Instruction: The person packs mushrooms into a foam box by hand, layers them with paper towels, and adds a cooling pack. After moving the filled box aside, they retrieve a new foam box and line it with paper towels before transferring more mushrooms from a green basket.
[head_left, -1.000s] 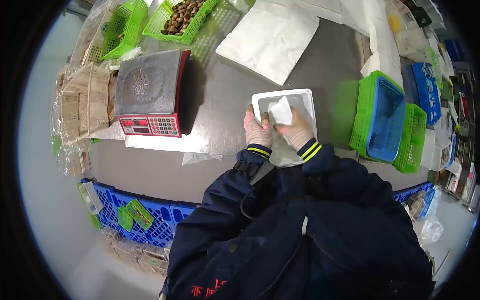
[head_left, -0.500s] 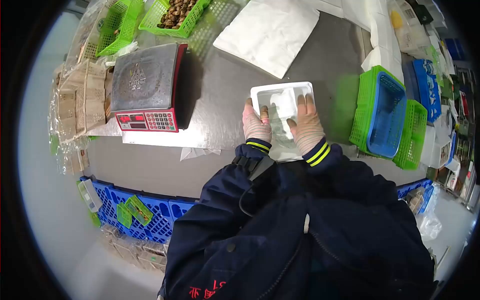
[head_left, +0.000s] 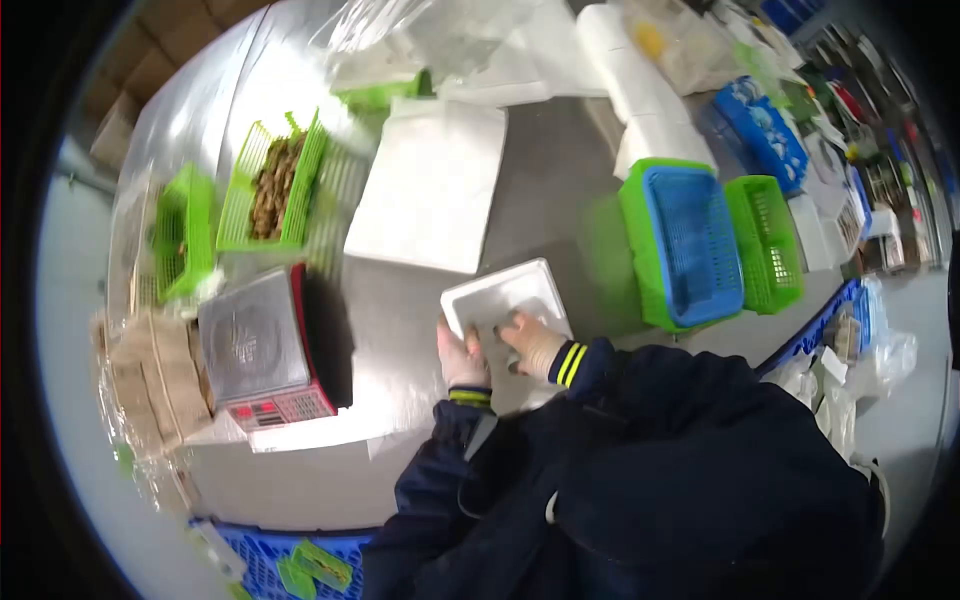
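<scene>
Head view, slight blur: white box (head_left: 497,283) sits on the gray desk (head_left: 540,190) right in front of the person, both hands at it. Left hand (head_left: 463,358) is at the box's left wall, fingers near the outer side, thumb toward the inside; can't tell whether that grip is pinched tight or just resting. Right hand (head_left: 533,345) reaches into the box over its right side, grip loose, fingers spread, nothing seen between them. Risks, my guess: pushing down or sideways with the right hand could slide or tip the box if the left isn't really bracing it, since it looks light. Right cuff (head_left: 569,364) lies close by the right rim, so it could snag there and drag the box. Top corner is just beside the white sheets (head_left: 430,190), so a forward shove could rumple them; touching or not, can't say. Scale (head_left: 258,340) off left and blue basket (head_left: 690,245) off right seem far enough away to be safe. Box looks: rectangular, open top, plain white, thick pale rim, inside a bit grayer, no damage visible; near end hidden by hands and sleeves, contents unclear.
</scene>
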